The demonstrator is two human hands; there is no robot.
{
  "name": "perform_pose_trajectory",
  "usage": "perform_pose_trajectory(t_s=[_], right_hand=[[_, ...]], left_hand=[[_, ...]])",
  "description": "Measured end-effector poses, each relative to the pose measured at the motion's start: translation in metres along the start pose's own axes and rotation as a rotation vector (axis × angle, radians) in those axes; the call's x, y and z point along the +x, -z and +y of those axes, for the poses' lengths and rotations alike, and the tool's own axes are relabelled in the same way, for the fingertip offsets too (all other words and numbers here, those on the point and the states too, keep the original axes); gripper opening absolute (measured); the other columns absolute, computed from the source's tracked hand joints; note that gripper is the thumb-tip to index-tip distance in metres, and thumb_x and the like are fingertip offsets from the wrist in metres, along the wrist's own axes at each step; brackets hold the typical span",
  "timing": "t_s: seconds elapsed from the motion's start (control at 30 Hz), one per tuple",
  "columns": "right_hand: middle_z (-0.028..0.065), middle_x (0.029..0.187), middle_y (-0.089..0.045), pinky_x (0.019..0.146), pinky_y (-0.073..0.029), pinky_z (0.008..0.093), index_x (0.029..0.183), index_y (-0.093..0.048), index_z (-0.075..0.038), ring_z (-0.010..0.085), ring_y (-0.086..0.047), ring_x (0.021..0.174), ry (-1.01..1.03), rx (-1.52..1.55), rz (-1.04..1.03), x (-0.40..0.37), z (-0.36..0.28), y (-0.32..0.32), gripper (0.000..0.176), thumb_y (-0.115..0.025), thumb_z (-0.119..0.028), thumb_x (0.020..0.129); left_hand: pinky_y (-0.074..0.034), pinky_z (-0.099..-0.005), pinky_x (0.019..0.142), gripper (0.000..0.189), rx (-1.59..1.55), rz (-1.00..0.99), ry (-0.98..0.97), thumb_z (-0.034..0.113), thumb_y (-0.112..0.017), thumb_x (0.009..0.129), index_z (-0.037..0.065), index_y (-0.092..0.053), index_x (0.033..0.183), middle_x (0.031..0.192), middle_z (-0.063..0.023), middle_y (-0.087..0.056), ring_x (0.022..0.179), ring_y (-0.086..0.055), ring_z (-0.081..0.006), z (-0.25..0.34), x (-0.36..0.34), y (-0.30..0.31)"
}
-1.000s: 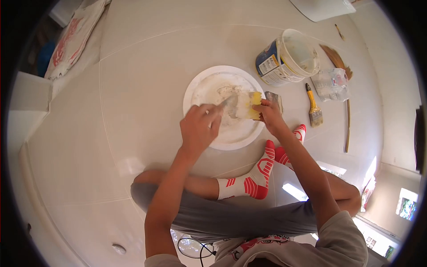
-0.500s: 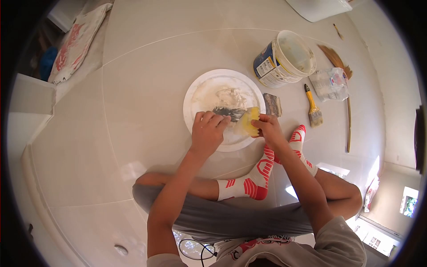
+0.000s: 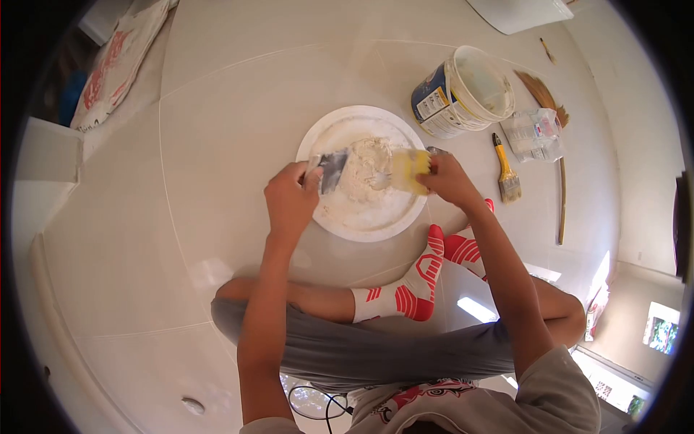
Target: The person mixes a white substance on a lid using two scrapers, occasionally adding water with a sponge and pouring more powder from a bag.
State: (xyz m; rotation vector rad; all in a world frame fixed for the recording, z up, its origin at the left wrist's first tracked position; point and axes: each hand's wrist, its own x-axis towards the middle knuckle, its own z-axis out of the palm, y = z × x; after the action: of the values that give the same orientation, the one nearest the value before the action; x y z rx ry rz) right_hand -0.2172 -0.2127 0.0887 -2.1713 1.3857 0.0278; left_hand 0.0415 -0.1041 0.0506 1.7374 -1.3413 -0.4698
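Observation:
A round white lid [image 3: 340,224] lies on the tiled floor with a heap of white putty [image 3: 367,173] on it. My left hand [image 3: 290,199] grips a metal putty knife [image 3: 332,168] whose blade rests at the heap's left side. My right hand [image 3: 447,179] holds a yellow scraper [image 3: 409,170] against the heap's right side. The two blades face each other across the putty. I sit cross-legged behind the lid, in red and white socks [image 3: 416,289].
A white bucket [image 3: 466,92] with a blue label stands behind the lid to the right. A yellow-handled paintbrush [image 3: 504,168], a clear plastic packet [image 3: 535,134] and a broom [image 3: 557,137] lie further right. A printed sack [image 3: 112,61] lies at the far left.
Both hands have moved apart to opposite sides of the lid. The putty, spread thin before, now sits gathered in a heap between the two blades.

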Motion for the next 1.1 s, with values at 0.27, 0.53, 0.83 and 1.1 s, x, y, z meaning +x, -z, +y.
perform_pose_trajectory(t_s=[0.27, 0.53, 0.83, 1.1], right_hand=[[0.0134, 0.091, -0.062, 0.066, -0.056, 0.0285, 0.100, -0.056, 0.007, 0.0209, -0.064, 0.077, -0.822, 1.157, -0.015, -0.040, 0.020, -0.084, 0.025, -0.061, -0.001, 0.077], [0.0155, 0.095, -0.063, 0.063, -0.055, 0.0310, 0.093, -0.061, 0.006, 0.0242, -0.065, 0.076, -0.574, 0.853, -0.005, 0.010, -0.008, -0.047, 0.021, -0.062, -0.003, 0.074], [0.0077, 0.089, -0.061, 0.062, -0.052, 0.0377, 0.088, -0.065, -0.006, 0.0262, -0.062, 0.074, 0.269, -0.630, 0.056, 0.015, -0.041, -0.068, 0.024, -0.053, -0.002, 0.068], [0.0034, 0.085, -0.062, 0.065, -0.050, 0.0352, 0.086, -0.066, -0.008, 0.0230, -0.059, 0.078, 0.485, -0.748, 0.008, 0.027, -0.043, -0.057, 0.026, -0.054, 0.000, 0.064]], left_hand=[[-0.048, -0.0438, 0.064, 0.028, 0.182, -0.209, 0.367, 0.022, -0.060, 0.080, 0.000, -0.048, 0.090, 0.073, -0.0198, -0.061, 0.069, -0.061, -0.0360, -0.038, 0.009, -0.017], [-0.048, -0.0454, 0.068, 0.031, 0.142, -0.251, 0.381, 0.023, -0.061, 0.079, -0.002, -0.048, 0.092, 0.076, -0.0233, -0.062, 0.075, -0.061, -0.0394, -0.041, 0.010, -0.015], [-0.048, -0.0458, 0.070, 0.030, 0.149, -0.250, 0.399, 0.023, -0.061, 0.078, -0.002, -0.049, 0.092, 0.076, -0.0229, -0.062, 0.075, -0.062, -0.0391, -0.038, 0.010, -0.014], [-0.048, -0.0443, 0.070, 0.027, 0.140, -0.244, 0.418, 0.022, -0.060, 0.078, 0.001, -0.048, 0.089, 0.077, -0.0206, -0.063, 0.076, -0.062, -0.0361, -0.038, 0.010, -0.015]])
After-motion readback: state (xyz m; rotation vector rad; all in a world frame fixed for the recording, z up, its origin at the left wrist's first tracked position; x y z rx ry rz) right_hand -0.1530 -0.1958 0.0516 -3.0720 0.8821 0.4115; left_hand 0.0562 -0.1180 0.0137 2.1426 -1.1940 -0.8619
